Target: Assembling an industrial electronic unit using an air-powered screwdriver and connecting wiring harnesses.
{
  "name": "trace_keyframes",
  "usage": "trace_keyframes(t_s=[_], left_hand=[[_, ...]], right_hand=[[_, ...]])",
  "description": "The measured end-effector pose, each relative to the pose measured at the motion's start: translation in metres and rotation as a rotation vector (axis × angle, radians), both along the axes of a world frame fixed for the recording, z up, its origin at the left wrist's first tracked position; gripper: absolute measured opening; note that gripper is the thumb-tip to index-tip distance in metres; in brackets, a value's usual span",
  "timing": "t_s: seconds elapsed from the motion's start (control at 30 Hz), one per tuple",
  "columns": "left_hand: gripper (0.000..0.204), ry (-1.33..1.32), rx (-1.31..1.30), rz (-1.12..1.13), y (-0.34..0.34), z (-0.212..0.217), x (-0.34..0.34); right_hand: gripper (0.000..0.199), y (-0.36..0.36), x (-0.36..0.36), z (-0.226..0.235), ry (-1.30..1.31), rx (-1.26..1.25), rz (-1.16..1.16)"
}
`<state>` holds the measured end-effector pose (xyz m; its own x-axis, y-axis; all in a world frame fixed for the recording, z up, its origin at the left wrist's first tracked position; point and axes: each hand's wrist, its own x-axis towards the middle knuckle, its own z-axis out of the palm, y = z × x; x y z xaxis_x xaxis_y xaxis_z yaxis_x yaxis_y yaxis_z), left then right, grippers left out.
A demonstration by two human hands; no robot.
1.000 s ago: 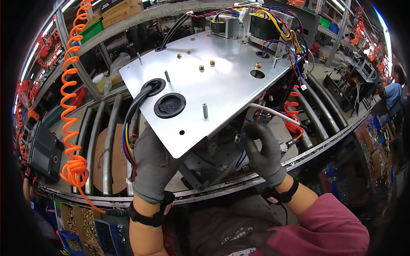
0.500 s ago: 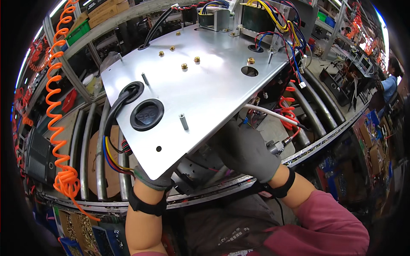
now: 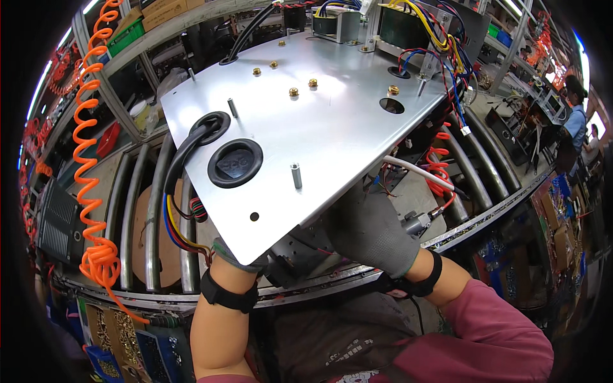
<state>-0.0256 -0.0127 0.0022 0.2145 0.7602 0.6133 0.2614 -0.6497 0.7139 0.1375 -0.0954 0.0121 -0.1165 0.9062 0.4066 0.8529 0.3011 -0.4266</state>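
At the far left, a dark ribbed metal box [image 3: 59, 225] is seen beside an orange coiled air hose [image 3: 87, 175], whose lower end is bunched into a knot. Steel conveyor rollers [image 3: 153, 217] are set to the right of it. Above them, a broad silver sheet-metal plate [image 3: 332, 121] is seen at the centre, tilted across the bench, with a thick black cable [image 3: 175, 167] passed through a ring near its left edge. By the plate's near corner, the grey-gloved left hand [image 3: 228, 251] is mostly covered by the metal; how its fingers are set, and what they grip, cannot be told. On the plate, a round black rubber plug [image 3: 235, 163] and a hexagonal metal standoff [image 3: 296, 175] are seen. Farther right, the grey-gloved right hand [image 3: 375, 230] is reached beneath the plate's near edge, its fingers hidden, so their opening and any hold cannot be told. Beside it, a white cable [image 3: 418, 168] is stretched outward, and above, dark-cored transformers [image 3: 402, 32] with coloured wires are mounted at the plate's far side.
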Motion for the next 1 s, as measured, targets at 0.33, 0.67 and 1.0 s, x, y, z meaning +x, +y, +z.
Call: trace_keyframes(t_s=[0.33, 0.67, 1.0], left_hand=[[0.038, 0.268, 0.223, 0.085, -0.029, 0.017, 0.002], [0.034, 0.482, -0.100, 0.287, -0.062, 0.020, 0.027], [0.041, 0.458, -0.225, 0.258, -0.053, 0.008, 0.050]], right_hand=[[0.052, -0.044, 0.020, -0.028, 0.300, -0.279, 0.235], [0.043, -0.045, 0.071, -0.046, 0.631, -0.323, 0.196], [0.048, -0.017, 0.056, -0.063, 0.706, -0.266, 0.295]])
